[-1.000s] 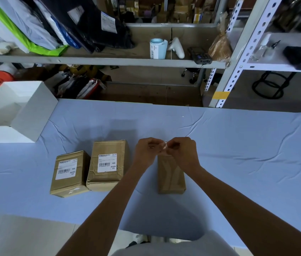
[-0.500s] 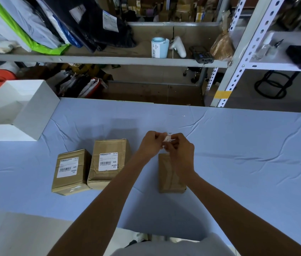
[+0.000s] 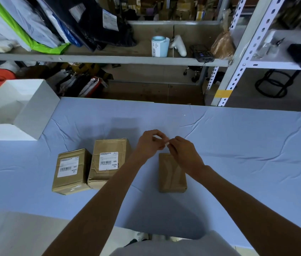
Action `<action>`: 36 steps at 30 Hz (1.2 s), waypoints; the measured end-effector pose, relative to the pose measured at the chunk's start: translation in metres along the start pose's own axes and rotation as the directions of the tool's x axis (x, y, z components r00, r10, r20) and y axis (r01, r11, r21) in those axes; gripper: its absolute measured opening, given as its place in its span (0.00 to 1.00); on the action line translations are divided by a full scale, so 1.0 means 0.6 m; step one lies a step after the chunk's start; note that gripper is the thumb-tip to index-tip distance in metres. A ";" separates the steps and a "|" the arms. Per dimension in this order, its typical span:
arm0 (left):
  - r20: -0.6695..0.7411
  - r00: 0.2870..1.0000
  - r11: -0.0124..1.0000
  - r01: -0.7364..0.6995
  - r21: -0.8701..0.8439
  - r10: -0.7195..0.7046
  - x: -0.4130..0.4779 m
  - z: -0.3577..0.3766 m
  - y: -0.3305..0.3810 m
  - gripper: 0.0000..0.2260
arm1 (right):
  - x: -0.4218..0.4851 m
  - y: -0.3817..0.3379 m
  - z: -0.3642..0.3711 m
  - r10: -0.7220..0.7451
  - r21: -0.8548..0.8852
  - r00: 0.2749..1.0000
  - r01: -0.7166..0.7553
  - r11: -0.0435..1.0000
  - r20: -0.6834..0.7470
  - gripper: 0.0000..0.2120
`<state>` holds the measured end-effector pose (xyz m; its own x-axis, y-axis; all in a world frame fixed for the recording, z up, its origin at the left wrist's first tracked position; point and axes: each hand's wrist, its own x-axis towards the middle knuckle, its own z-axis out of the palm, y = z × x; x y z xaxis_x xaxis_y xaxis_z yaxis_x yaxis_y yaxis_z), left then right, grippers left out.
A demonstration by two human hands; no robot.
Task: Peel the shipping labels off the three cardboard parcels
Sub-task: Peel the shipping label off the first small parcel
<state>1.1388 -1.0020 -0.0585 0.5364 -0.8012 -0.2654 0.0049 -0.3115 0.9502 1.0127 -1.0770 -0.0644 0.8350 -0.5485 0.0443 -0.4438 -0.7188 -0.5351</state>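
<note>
**1 Label Pinched by 2 Hands Above the Bare Parcel**

A small brown cardboard parcel with a bare top is seen lying flat on the table covered in light blue cloth. Just above the far end of this bare parcel, a small white paper label is held up in the air. It is pinched on 1 side by the fingertips of the left hand and on the other side by the fingertips of the right hand. The fingers of both hands are curled in, and the 2 hands are brought very close together. Most of the label is hidden by the fingers, so its shape cannot be told.

To the left of the bare parcel, a bigger brown cardboard parcel is set a little apart from it. A white barcode label is stuck on its top. Further left of the bare parcel, a 3rd brown cardboard parcel is placed right against the bigger one. A 2nd white barcode label is stuck on it.

Far to the left of the bare parcel and further back, a big white box is placed on the cloth. Behind the bare parcel, past the table, a pale blue roll of labels and a white hand scanner are kept on a grey metal shelf.
</note>
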 end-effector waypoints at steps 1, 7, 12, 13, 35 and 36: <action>0.021 1.000 0.999 -0.011 -0.041 0.012 -0.001 -0.001 0.000 0.05 | 0.003 -0.002 -0.006 -0.017 0.007 1.000 0.017 1.000 -0.008 0.12; 0.119 0.992 0.998 -0.029 -0.060 0.036 0.000 -0.019 -0.015 0.03 | 0.015 -0.005 -0.028 0.020 0.235 0.999 -0.013 0.972 -0.027 0.08; -0.072 0.992 0.978 -0.111 -0.177 0.099 0.006 -0.007 -0.026 0.09 | 0.029 -0.021 -0.029 0.209 0.474 0.968 -0.122 0.872 -0.136 0.03; -0.095 0.991 0.978 -0.112 -0.174 0.096 0.007 -0.004 -0.028 0.10 | 0.032 -0.025 -0.028 0.216 0.495 0.964 -0.113 0.862 -0.157 0.03; -0.057 0.998 0.976 -0.020 -0.217 0.008 -0.022 -0.029 0.012 0.08 | 0.037 -0.045 -0.021 0.013 0.433 0.986 0.062 0.899 -0.168 0.04; -0.060 0.998 0.977 -0.014 -0.212 0.001 -0.025 -0.030 0.015 0.08 | 0.039 -0.044 -0.022 -0.015 0.390 0.989 0.073 0.918 -0.149 0.05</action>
<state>1.1460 -0.9837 -0.0428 0.5862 -0.7694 -0.2540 0.1762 -0.1850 0.9668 1.0397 -1.0767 -0.0381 0.7839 -0.5949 0.1777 -0.2198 -0.5335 -0.8167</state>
